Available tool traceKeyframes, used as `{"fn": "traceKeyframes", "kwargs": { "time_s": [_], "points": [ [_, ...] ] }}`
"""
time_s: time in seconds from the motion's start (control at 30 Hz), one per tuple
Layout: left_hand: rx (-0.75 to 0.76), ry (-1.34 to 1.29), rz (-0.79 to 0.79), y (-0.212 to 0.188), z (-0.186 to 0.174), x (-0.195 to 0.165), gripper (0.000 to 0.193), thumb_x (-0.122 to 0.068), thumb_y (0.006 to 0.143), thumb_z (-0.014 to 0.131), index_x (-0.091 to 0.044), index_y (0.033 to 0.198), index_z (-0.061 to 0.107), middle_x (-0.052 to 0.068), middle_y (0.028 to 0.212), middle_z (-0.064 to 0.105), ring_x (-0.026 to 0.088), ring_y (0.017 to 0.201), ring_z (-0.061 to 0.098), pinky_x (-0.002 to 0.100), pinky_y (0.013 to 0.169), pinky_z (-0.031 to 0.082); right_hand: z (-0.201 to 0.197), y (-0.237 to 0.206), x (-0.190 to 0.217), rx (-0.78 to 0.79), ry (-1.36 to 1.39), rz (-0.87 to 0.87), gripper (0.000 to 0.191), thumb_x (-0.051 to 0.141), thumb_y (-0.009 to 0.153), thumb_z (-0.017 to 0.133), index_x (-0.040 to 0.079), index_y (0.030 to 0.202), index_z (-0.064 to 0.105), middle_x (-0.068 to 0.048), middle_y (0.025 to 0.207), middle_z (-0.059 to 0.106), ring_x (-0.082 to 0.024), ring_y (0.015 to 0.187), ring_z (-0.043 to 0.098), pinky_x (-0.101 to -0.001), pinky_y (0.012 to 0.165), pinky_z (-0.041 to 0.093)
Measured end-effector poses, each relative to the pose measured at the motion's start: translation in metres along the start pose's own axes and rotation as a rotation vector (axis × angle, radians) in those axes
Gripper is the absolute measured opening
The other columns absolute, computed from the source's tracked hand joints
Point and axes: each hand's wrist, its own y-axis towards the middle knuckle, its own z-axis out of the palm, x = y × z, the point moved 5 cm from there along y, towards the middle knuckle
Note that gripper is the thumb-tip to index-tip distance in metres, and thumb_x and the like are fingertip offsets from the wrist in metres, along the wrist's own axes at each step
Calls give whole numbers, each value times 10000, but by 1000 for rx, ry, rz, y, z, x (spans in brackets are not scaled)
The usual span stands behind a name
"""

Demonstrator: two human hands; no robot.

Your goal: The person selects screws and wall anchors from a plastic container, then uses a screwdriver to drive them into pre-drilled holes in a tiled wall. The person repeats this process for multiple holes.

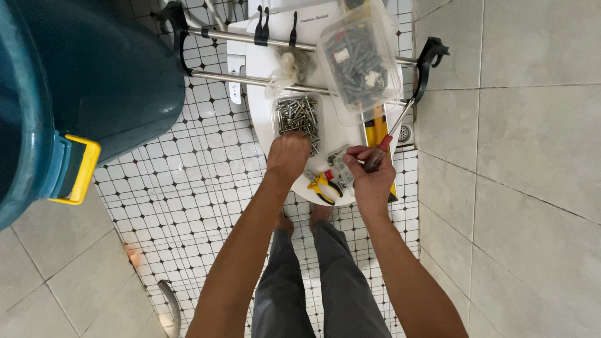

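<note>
Head view, looking down; items listed outward from the two grips

- Left hand (288, 153): fingers curled knuckles-up at the near end of the screw tub (299, 119), dipping into it; whether anything is pinched cannot be told
- Screw tub: clear thin-walled plastic rectangle, heaped with short bright steel screws, ribbed and shiny
- Right hand (370, 178): closed around a screwdriver (387, 143), red-and-dark handle in the palm, slim steel shaft running up and away to the towel rail (300, 44); fingertips also pinch a small grey metal bracket (340, 159)
- Pliers (322, 186): yellow grips, lying between the two hands, just below the bracket
- Plug box (361, 59): larger clear tub of grey plastic wall plugs, beyond the right hand, resting tilted across the rail bars
- Lid (256, 94): smooth white plastic oval bearing all the above
- Bucket (81, 81): dark teal, yellow clip, well left of the left hand
- Floor (188, 181): small white tiles with dark dots

Risks, as judged: plug box may slide off the round chrome bars if the rail is nudged; screw tub sits near the slick lid's curve and a careless hand could tip it, scattering screws over the floor; the right hand holds two things at once, so the bracket could slip
</note>
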Motion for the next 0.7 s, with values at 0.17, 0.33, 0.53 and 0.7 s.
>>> {"fn": "traceKeyframes", "kwargs": {
  "time_s": [0.17,0.33,0.53,0.7],
  "points": [
    [96,-10,-118,6,1,3,140,-67,877,622,-102,804,736,128,884,728,289,821,733,416,722,591,3,1,-2,2,-13,1,279,-123,851,740,21,914,509,-141,1044,729,-135,885,679,-253,776,560],
    [90,-19,-135,6,-2,2,109,-157,832,651,-85,845,731,128,908,725,291,842,724,415,712,589,4,0,2,-5,-19,-4,280,-125,841,738,22,909,510,-143,1043,735,-146,874,689,-257,752,562],
    [-32,77,-61,3,-4,-2,106,-103,863,621,-69,910,710,124,929,727,275,869,727,410,663,601,6,1,5,-6,0,1,274,-119,849,739,25,911,514,-143,1036,735,-152,889,697,-255,777,574],
    [2,57,-30,9,0,1,72,-88,884,634,-72,902,701,133,924,730,267,863,731,403,689,605,5,1,2,-28,-9,25,272,-121,850,749,18,916,526,-149,1042,736,-161,860,659,-276,719,519]
  ]
}}
